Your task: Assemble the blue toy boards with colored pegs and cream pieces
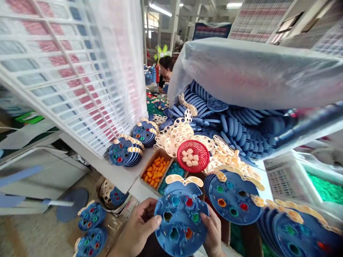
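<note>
Between my two hands is a round blue plastic disc (179, 223), its face tilted toward me. Coloured pieces in red, green, teal and orange sit in its holes, and a cream wavy strip (184, 179) rises along its top edge. My left hand (140, 226) pinches the left rim, thumb over the face. On the opposite rim, my right hand (213, 232) grips with its fingers partly hidden behind the disc. Right of it leans a stack of similar blue discs (233, 198) with cream strips. A red basket (193, 156) holding cream pieces is just beyond.
Orange pieces (155, 171) and teal pieces (173, 175) fill a divided box. Cream perforated plates (175, 135) lie heaped behind it, beside piled blue discs (241, 132). A white grid rack (66, 71) stands at left. More disc stacks (123, 151) line the table; a person (165, 73) sits beyond.
</note>
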